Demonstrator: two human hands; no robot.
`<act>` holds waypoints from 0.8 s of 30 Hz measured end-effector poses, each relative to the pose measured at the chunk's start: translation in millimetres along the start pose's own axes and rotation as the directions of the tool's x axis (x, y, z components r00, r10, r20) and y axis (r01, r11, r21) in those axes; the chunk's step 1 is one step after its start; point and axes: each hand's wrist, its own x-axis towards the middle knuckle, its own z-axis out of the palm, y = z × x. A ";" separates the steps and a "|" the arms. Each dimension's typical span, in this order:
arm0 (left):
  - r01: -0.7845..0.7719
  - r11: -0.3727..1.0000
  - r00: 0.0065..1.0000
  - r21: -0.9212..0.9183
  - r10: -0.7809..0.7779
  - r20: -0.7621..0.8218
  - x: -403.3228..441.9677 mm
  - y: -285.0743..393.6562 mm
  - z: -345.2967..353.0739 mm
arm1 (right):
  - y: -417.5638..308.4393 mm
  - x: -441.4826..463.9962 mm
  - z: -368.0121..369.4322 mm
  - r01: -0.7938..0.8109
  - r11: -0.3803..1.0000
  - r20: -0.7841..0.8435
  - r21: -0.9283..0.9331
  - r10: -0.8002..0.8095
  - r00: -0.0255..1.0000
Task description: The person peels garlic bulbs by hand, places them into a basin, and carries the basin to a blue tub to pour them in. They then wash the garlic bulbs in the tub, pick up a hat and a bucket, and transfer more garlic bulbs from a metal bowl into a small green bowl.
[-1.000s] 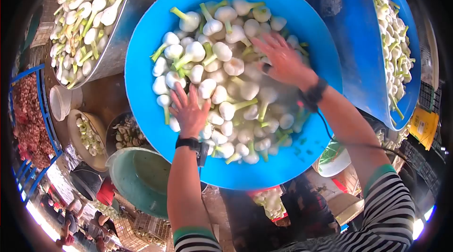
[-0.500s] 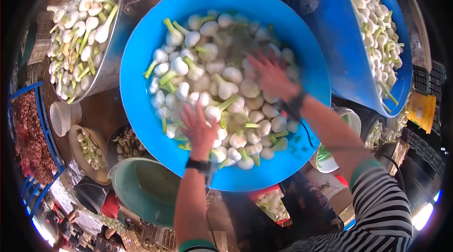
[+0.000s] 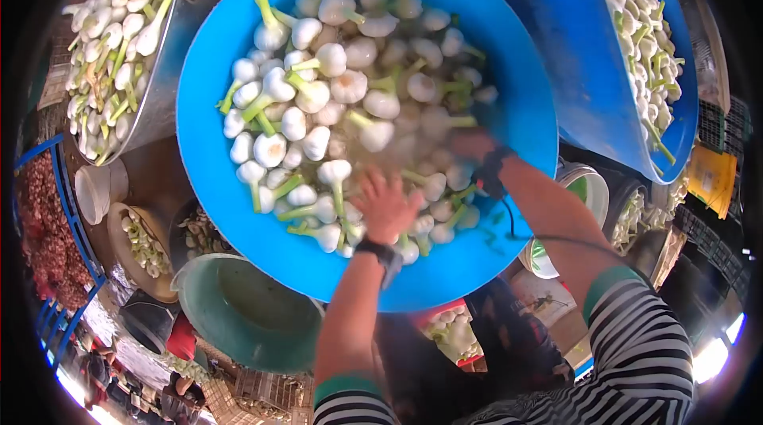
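Head view: your round tub [image 3: 208,51] of smooth, matte blue material fills the centre, its wall flaring to a thin circular rim. Inside it, the garlic bulbs [image 3: 350,85] float packed together in cloudy, brownish water [image 3: 405,143]. Each bulb is white and rounded, with a satin skin; many carry a short, cylindrical green stem, and the stems point in mixed directions.

Your left hand [image 3: 387,204] is flat and ungripped, palm down, fingers spread, over the near part of the floating bulbs. Bulbs lie just beside it on both sides; you cannot tell whether the palm presses on others beneath. A dark wristband [image 3: 380,258] with a blocky case encircles that wrist.

Your right hand [image 3: 473,144] sits at the right of the bulb mass, blurred and largely hidden by the murky water; whether it is clenched, loose or grasping a bulb cannot be told. A dark band [image 3: 494,173] encircles this wrist, and a thin, flexible black cable [image 3: 556,237] runs from it along the forearm.

To the left of the tub stands a grey metal pot [image 3: 165,79], heaped with stemmed bulbs. To the right, a tilted blue barrel [image 3: 584,67] holds a similar load. Below left, a green basin [image 3: 191,298] with a worn, dull surface stands near your left forearm.
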 end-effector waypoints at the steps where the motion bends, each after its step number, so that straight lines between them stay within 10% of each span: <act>1: -0.095 0.995 0.994 -0.011 0.095 0.054 -27.0 7.2 8.2 | -8.1 -2.9 1.0 -0.007 0.967 0.011 -0.255 0.010 1.000; 2: -0.185 0.982 0.977 -0.029 0.187 0.104 -47.1 12.5 14.7 | -14.0 -5.8 0.0 -0.010 0.868 0.018 -0.497 0.021 1.000; 4: -0.207 0.977 0.949 0.056 0.186 0.254 -59.0 17.6 16.0 | 16.6 -41.4 58.9 0.348 0.734 -0.258 -0.583 -0.573 0.778; 6: -0.227 0.970 0.922 0.091 0.184 0.342 -47.2 10.6 7.3 | 22.5 -42.6 72.4 0.410 0.582 -0.255 -0.702 -0.743 0.619; 11: -0.203 0.979 0.895 -0.019 0.194 0.403 0.2 -20.2 18.4 | 51.1 39.0 92.8 0.378 0.870 0.255 -0.317 -0.305 0.918; 17: -0.161 0.937 0.924 -0.309 0.253 0.287 -2.4 -35.6 8.3 | 3.1 19.4 55.8 0.426 0.714 0.281 -0.556 -0.322 0.904; 20: -0.045 0.760 0.978 -0.648 0.167 0.128 -7.7 -43.7 -98.3 | -69.5 -41.2 1.5 0.562 0.786 0.157 -0.257 -0.540 0.827; 22: -0.091 0.879 0.920 -0.467 -0.105 -0.378 8.4 -59.8 -135.1 | -98.9 -30.2 -6.5 0.623 0.718 -0.124 -0.311 -0.680 0.722; 24: -0.023 0.999 0.800 0.035 0.039 -0.599 44.2 -82.5 -145.1 | -125.7 5.0 -3.3 0.532 0.548 -0.284 -0.646 -0.819 0.498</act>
